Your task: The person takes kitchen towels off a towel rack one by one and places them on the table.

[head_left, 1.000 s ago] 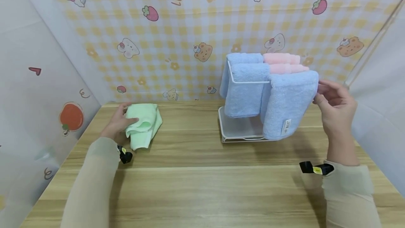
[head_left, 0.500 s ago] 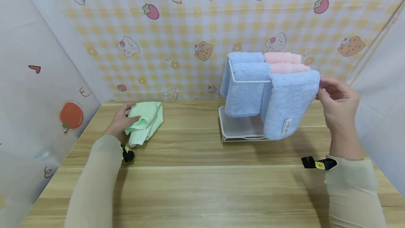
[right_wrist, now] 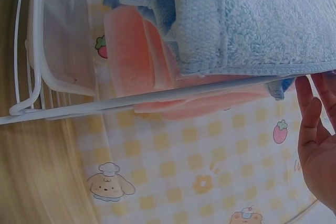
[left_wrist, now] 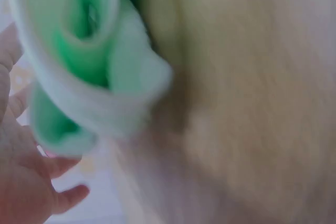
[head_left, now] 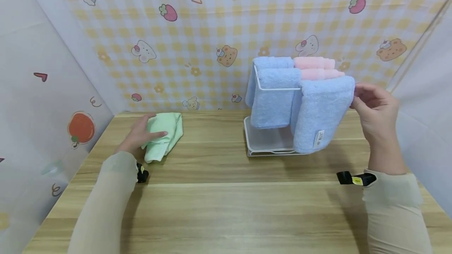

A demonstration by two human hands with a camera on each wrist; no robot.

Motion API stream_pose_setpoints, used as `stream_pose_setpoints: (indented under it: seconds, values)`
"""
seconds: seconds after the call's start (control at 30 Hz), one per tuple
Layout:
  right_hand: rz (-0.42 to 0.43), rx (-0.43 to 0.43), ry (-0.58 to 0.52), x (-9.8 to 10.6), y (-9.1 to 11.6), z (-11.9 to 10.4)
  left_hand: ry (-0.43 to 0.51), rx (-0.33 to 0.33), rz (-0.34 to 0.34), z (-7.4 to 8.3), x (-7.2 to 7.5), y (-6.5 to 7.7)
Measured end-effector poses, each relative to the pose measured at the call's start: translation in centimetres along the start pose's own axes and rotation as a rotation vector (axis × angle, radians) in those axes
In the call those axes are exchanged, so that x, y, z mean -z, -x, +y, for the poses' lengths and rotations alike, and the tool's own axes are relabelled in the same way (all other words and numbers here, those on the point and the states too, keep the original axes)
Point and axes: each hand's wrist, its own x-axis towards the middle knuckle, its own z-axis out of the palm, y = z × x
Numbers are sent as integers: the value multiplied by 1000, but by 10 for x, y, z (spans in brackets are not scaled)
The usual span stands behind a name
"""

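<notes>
At the left of the table, a crumpled light green towel (head_left: 164, 134) lies loosely folded. My left hand (head_left: 137, 133) is beside it with fingers and thumb extended; in the left wrist view, the fingers (left_wrist: 63, 165) are spread next to the towel's rounded folds. On the right stands a white wire towel rack (head_left: 279, 89) with a blue towel (head_left: 323, 113) draped over its front. My right hand (head_left: 376, 115) pinches the upper right corner of the rack, at the blue towel's edge. In the right wrist view, the fingertips (right_wrist: 303, 90) meet the top of a white post (right_wrist: 173, 94).
Behind the front towel hang more blue towels (head_left: 275, 99) and pink towels (head_left: 318, 74). The rack's base holds a shallow white tray (head_left: 268, 140). A yellow checked backdrop (head_left: 197, 42) closes off the back of the wooden table (head_left: 226, 214), with pale side walls.
My left hand has slid slightly right over the green towel and its thumb has straightened. The green towel has shifted a little to the right. My right hand stays at the rack.
</notes>
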Motion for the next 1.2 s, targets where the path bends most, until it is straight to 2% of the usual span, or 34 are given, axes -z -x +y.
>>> stream_pose_setpoints:
  seconds: [0.1,0.2,0.43,0.6,0.7,0.9,1.07,1.2]
  values:
    - [-18,-24,-19,1,0,-1,-19,7,34,15,1,2]
    - [-35,-41,-64,2,-1,-1,-24,-23,89,37,2,4]
    - [-61,-43,-70,3,0,2,116,-262,193,86,-3,6]
    - [-67,-44,-70,3,0,2,211,-380,242,128,-11,14]
    - [-62,-40,-76,3,0,2,262,-441,255,157,-16,21]
    - [-40,-30,-82,3,0,4,362,-640,275,214,-29,29]
    - [-57,-23,-96,2,0,6,449,-723,270,244,-44,30]
    - [-63,-20,-91,2,-1,7,532,-758,222,261,-57,29]
